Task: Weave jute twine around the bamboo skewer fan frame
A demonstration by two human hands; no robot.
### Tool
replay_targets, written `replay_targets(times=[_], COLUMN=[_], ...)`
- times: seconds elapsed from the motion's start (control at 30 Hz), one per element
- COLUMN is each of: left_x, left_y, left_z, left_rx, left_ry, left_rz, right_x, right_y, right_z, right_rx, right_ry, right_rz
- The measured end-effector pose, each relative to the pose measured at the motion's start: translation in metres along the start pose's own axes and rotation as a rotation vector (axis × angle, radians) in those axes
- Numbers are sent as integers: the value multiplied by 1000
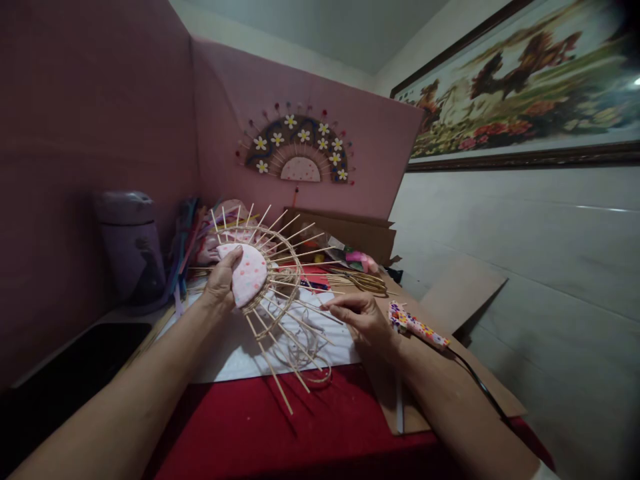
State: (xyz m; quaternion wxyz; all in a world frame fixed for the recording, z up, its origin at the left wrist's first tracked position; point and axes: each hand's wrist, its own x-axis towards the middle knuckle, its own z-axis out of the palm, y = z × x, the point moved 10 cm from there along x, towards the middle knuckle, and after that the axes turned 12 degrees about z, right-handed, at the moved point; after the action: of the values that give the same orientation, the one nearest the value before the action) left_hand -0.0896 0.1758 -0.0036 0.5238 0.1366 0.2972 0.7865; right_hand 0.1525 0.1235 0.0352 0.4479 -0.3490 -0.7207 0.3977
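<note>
My left hand (223,280) grips a half-round pad (250,272) covered in pink-dotted white cloth, thumb on its face. Thin wooden sticks (305,255) fan out from the pad's curved edge. Twine is woven close round the pad, and a second woven twine ring (296,257) crosses the sticks farther out. My right hand (363,319) is closed in a pinch at the stick ends on the right, seemingly on a thin strand of twine. Loose twine (305,340) hangs in loops below the sticks.
A flower-patterned glue gun (417,325) with a black cord lies on brown cardboard (480,373) at right. Scissors (367,281) and craft supplies lie behind. A purple container (131,250) stands left. A finished-looking flowered fan (300,143) hangs on the pink board (370,143).
</note>
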Motion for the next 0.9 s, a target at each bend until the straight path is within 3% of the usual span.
replay_targets(times=[0.1, 0.57, 0.9], left_x=[0, 1, 4], left_y=[8, 8, 13], left_z=[5, 5, -1], left_rx=[51, 31, -19], left_ry=[-51, -38, -9], left_rz=[85, 105, 43], right_x=[-2, -5, 1], right_y=[-7, -9, -4], right_z=[-2, 2, -23], right_rx=[-62, -118, -125], right_ry=[23, 29, 126], right_rz=[-17, -51, -6])
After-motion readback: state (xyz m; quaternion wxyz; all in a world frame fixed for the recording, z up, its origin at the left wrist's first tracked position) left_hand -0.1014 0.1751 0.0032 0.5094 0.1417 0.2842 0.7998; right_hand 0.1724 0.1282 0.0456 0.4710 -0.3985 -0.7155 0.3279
